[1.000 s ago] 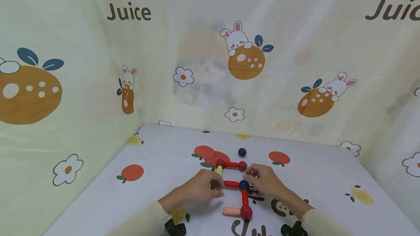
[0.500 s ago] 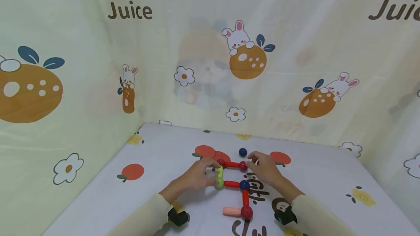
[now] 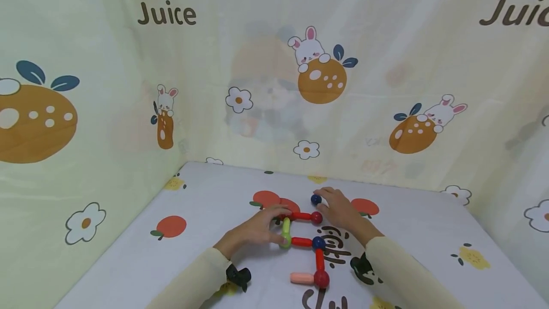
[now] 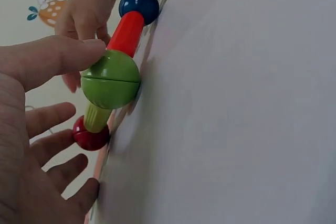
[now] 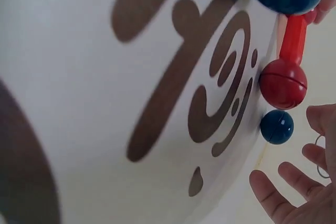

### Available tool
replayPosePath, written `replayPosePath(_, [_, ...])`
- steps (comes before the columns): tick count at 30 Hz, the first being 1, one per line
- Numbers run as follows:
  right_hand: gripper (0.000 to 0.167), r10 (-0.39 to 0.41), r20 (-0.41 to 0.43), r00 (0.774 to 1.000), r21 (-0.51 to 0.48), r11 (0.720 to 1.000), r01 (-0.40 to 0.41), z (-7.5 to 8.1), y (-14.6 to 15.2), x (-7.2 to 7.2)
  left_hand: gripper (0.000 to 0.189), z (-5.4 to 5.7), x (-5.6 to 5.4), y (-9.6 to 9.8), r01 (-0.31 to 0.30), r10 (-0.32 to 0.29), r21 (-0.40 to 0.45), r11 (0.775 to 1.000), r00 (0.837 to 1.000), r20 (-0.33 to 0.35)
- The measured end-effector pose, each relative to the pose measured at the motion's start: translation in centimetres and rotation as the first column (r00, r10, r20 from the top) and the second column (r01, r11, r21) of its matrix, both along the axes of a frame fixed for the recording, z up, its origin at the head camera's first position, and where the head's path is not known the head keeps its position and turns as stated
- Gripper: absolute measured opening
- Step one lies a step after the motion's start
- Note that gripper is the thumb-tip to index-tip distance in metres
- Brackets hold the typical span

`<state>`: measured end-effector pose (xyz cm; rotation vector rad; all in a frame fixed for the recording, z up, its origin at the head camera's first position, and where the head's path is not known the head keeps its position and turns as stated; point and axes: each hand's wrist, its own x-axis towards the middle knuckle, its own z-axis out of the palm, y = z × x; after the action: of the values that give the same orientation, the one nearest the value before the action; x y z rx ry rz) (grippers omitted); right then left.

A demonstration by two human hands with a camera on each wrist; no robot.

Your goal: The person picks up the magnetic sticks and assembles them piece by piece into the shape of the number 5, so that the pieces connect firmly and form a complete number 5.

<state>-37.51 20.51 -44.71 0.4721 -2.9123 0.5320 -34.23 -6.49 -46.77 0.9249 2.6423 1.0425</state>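
Balls and rods form a zigzag chain on the table, with a green ball (image 4: pixel 111 80) at its left bend. My left hand (image 3: pixel 256 227) has its thumb at the green ball, while its fingers spread along the light-green rod (image 3: pixel 286 226) towards the far-left red ball (image 4: pixel 91 134). Past the chain's far-right red ball (image 5: pixel 283 84) lies a loose blue ball (image 5: pixel 277 127). My right hand (image 3: pixel 339 209) reaches over to this ball, thumb and fingers spread on its near and right side. In the right wrist view a gap shows between the fingers and the ball.
The chain's nearer part has a blue ball (image 3: pixel 319 242), a red ball (image 3: pixel 321 279) and a pink rod (image 3: pixel 302 278) pointing left. A white cloth (image 3: pixel 128 271) with printed fruit covers the table. Patterned curtains (image 3: pixel 266 61) stand behind and at the sides.
My right hand has moved away from the chain's blue ball, past the far red ball, to the loose blue ball. The left hand has opened out and slid forward, uncovering the green ball.
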Motion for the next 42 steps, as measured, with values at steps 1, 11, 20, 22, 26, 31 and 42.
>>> replayPosePath(1, [0.047,0.01,0.003,1.0,0.027,1.0,-0.01,0.1,0.0,-0.2,0.076,0.0,0.0,0.0,0.0,0.0,0.002,1.0,1.0,0.011])
replayPosePath(11, [0.045,0.052,0.069,0.996,0.132,0.989,-0.061,0.4,0.1,-1.6,0.084,-0.3,-0.4,-0.2,0.018,-0.019,0.042,0.999,1.0,0.022])
replayPosePath(20, [0.038,0.04,0.157,0.987,0.092,0.994,-0.055,0.1,-0.8,-2.5,0.083,-0.6,-0.7,-0.2,0.022,-0.024,0.052,0.998,0.999,0.042])
replayPosePath(22, [0.038,0.027,0.174,0.984,0.102,0.994,-0.046,0.2,-0.9,-2.6,0.083,-0.6,-0.7,-0.1,0.024,-0.026,0.053,0.998,0.999,0.045])
replayPosePath(26, [0.036,0.022,0.164,0.986,0.116,0.992,-0.041,0.5,-0.6,-2.7,0.084,-0.6,-1.0,0.0,0.014,-0.017,0.051,0.999,0.999,0.049])
replayPosePath(31, [0.036,0.029,0.119,0.992,0.113,0.993,-0.043,1.0,-0.2,-2.5,0.084,-0.5,-1.0,0.0,0.0,-0.003,0.06,0.998,0.998,0.055])
replayPosePath(42, [0.038,0.074,0.048,0.996,0.056,0.995,-0.077,1.7,-0.3,-0.1,0.085,-0.5,-0.1,-0.3,0.002,-0.007,0.072,0.997,0.998,0.07])
